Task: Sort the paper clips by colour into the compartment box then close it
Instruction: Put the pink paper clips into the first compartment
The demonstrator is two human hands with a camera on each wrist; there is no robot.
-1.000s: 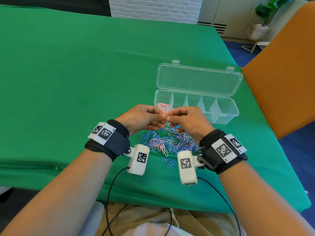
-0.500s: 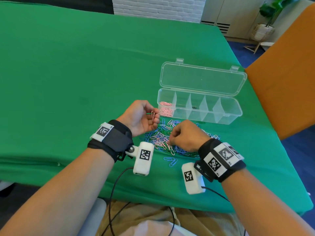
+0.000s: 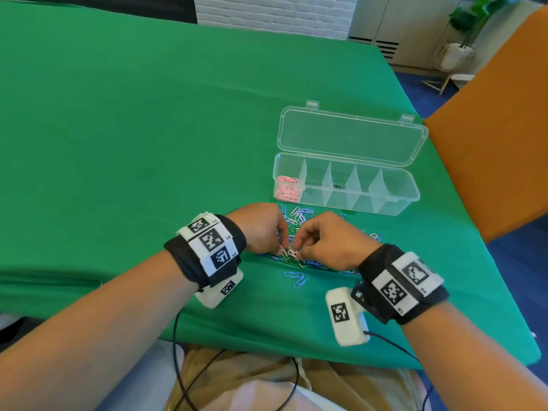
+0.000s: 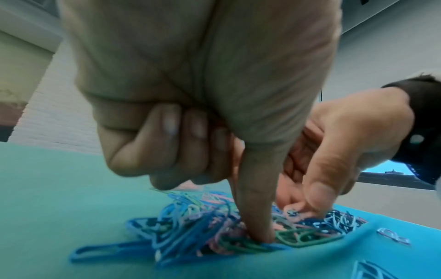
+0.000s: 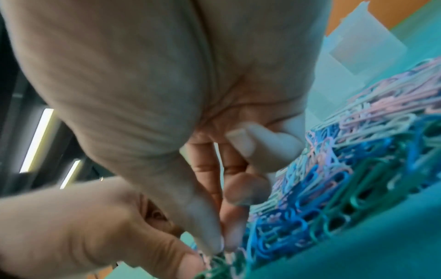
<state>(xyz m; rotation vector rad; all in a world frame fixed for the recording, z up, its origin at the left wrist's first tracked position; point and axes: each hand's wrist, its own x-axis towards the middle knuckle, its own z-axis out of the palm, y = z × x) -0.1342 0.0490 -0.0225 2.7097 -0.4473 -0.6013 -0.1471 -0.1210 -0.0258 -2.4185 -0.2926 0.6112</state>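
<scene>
A mixed pile of paper clips (image 3: 299, 221) in blue, pink, green and white lies on the green cloth just in front of the clear compartment box (image 3: 394, 200). Its lid (image 3: 350, 137) lies open behind it. Pink clips (image 3: 287, 189) fill the leftmost compartment; the other compartments look empty. Both hands are down on the near side of the pile, fingertips almost touching. My left hand (image 3: 281, 247) has three fingers curled, with thumb and forefinger (image 4: 259, 233) dug into the clips. My right hand (image 3: 297, 247) pinches a pink clip between thumb and forefinger (image 5: 218, 245).
Two loose blue clips (image 3: 296, 278) lie near the table's front edge. An orange chair back (image 3: 498, 137) stands close to the right of the box. Green cloth (image 3: 133, 129) stretches to the left and behind.
The left hand, raised half a second ago with clips in its fingers, has turned palm down and dropped onto the pile. The right hand has shifted slightly left to meet it.
</scene>
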